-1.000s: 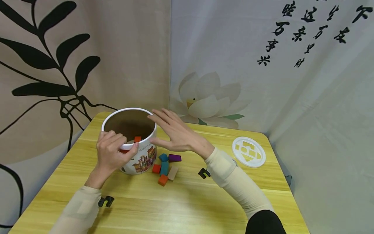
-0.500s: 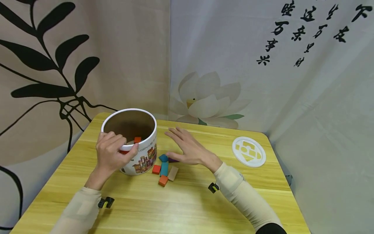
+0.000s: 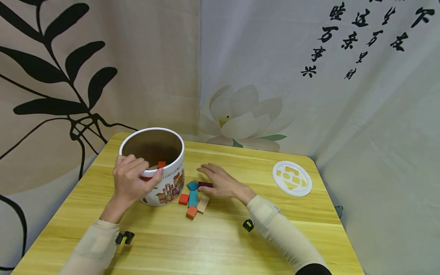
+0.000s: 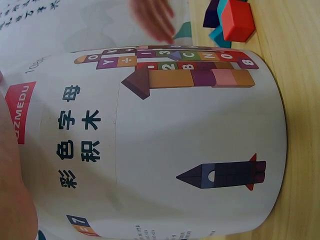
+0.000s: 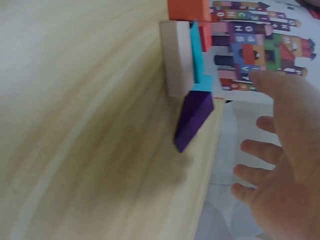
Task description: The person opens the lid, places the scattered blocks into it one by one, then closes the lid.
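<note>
In the head view my left hand (image 3: 132, 175) grips the near rim of a printed white bucket (image 3: 170, 185), its thumb outside and fingers over the edge. A red block (image 3: 161, 164) shows inside; the rest of the contents is mostly hidden. Over the table to the bucket's right hovers my right hand (image 3: 223, 182), fingers loosely extended and holding nothing. Nearest to it lies a purple block (image 3: 205, 184). Beside that are a teal block (image 3: 193, 198), a smaller blue-teal block (image 3: 192, 186), a red block (image 3: 183, 199), an orange block (image 3: 191, 212) and a plain wood block (image 3: 203, 204).
A white disc with shaped cutouts (image 3: 276, 177) lies flat at the right of the wooden table (image 3: 206, 248). Printed curtains (image 3: 154, 76) hang behind the table's back edge and along its sides.
My right hand has moved from beside the bucket's rim down and to the right, over the purple block. My left hand and the bucket stay in place.
</note>
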### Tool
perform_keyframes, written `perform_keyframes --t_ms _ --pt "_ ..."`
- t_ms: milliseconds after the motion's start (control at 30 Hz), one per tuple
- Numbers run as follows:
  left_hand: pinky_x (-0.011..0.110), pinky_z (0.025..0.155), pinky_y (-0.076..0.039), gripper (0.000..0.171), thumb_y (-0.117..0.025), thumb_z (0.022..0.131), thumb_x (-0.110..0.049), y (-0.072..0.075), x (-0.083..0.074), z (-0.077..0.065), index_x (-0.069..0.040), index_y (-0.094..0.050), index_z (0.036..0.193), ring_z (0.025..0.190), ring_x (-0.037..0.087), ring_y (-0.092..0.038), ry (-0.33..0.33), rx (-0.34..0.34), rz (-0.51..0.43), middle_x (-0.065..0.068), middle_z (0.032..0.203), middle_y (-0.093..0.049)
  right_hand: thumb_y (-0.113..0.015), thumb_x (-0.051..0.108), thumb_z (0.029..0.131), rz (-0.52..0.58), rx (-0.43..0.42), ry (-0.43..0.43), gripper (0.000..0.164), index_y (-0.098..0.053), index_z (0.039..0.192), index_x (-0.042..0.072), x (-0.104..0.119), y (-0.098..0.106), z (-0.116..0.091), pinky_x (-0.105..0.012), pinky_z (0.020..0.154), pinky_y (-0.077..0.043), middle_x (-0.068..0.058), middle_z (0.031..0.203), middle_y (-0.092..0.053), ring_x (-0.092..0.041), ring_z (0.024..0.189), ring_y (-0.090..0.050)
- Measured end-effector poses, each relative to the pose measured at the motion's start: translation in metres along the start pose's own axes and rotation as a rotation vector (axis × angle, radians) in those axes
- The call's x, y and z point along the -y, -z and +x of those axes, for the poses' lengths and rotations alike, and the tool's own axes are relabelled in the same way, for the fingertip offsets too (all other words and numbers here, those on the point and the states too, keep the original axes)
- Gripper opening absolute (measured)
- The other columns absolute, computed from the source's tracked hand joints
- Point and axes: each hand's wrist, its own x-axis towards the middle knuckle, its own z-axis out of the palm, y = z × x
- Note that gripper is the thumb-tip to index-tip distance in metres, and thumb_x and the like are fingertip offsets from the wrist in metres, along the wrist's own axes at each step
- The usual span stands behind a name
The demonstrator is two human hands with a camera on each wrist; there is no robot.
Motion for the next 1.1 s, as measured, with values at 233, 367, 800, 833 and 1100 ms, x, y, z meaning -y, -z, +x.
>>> perform_keyframes --t_ms 233,367,800,833,1100 --pt "0.048 0.057 -0.029 0.05 -0.063 0.079 -0.043 0.0 0.0 0.0 -0.012 -0.039 0.049 0.047 0.023 -0.034 0.007 0.0 0.002 0.002 0.043 -0.039 -0.063 0.041 0.1 0.021 0.043 -0.029 0.063 -0.05 0.151 0.006 -0.004 -0.011 0.004 -0.044 0.117 -0.033 -0.014 0.154 -0.047 -0.025 0.142 -0.039" --pt "0.048 0.056 -0.028 0.049 -0.063 0.079 -0.042 0.0 0.0 0.001 -0.012 -0.039 0.048 0.047 0.022 -0.033 0.006 -0.005 -0.001 0.001 0.043 -0.038 -0.062 0.04 0.101 0.007 0.065 -0.04 0.059 -0.054 0.149 0.007 -0.007 -0.016 0.007 -0.042 0.115 -0.036 -0.011 0.15 -0.051 -0.023 0.138 -0.044" --pt "0.047 0.056 -0.028 0.049 -0.063 0.08 -0.043 0.0 0.001 0.0 -0.012 -0.039 0.049 0.047 0.023 -0.034 0.0 0.003 0.01 0.001 0.044 -0.039 -0.072 0.028 0.095 0.029 0.086 -0.026 0.04 -0.069 0.13 0.01 -0.009 -0.027 0.014 -0.033 0.094 -0.051 -0.003 0.121 -0.065 -0.013 0.106 -0.057" --pt "0.047 0.056 -0.028 0.049 -0.063 0.079 -0.043 0.0 0.001 0.0 -0.013 -0.039 0.049 0.047 0.023 -0.034 0.001 0.004 0.011 0.001 0.044 -0.039 -0.072 0.028 0.095 0.028 0.087 -0.025 0.039 -0.07 0.129 0.011 -0.009 -0.028 0.014 -0.032 0.094 -0.051 -0.002 0.12 -0.065 -0.012 0.105 -0.057" --pt "0.047 0.057 -0.028 0.05 -0.063 0.08 -0.043 0.001 0.001 0.0 -0.012 -0.039 0.05 0.047 0.023 -0.034 -0.003 0.006 0.01 0.0 0.044 -0.037 -0.073 0.026 0.094 0.032 0.088 -0.023 0.035 -0.071 0.125 0.011 -0.01 -0.03 0.016 -0.03 0.089 -0.052 -0.001 0.115 -0.065 -0.01 0.099 -0.057"
